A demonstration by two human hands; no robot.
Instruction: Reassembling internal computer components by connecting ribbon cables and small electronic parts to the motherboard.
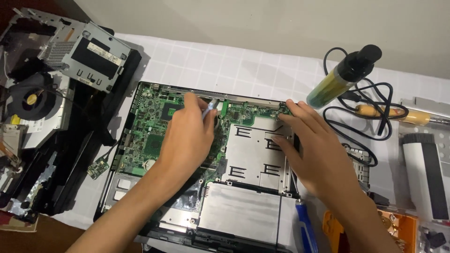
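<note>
A person leans over an opened laptop chassis (140,93) lying on a desk (243,65) covered with a white, grid-patterned cloth. Inside the chassis, a green circuit board (150,126) fills the left half, and a silver metal shield plate (248,159) with cut-out slots covers the right half, with a flat grey panel (239,211) below it.

The left hand (187,136) hovers over the middle of the board, fingers curled closed around a slim light-blue and silver tool (210,107) whose tip points toward the board's top edge. The right hand (311,150) lies loosely open, fingers spread, resting on the right edge of the shield plate, fingertips touching the top right corner of the chassis. It holds nothing.

To the left of the chassis sits a heap of removed parts: a black cooling fan (30,100) and a silver metal drive cage (93,54), stacked on dark casings. A small loose green board (97,167) lies just beside the chassis's left edge. To the right, a yellow-green cylinder with a black cap (342,77) lies tilted on the cloth, near a soldering iron with a wooden handle (375,111) and its coiled black cord (375,93). A blue-handled screwdriver (304,225) rests at the lower right, beside an orange object (403,227).
</note>
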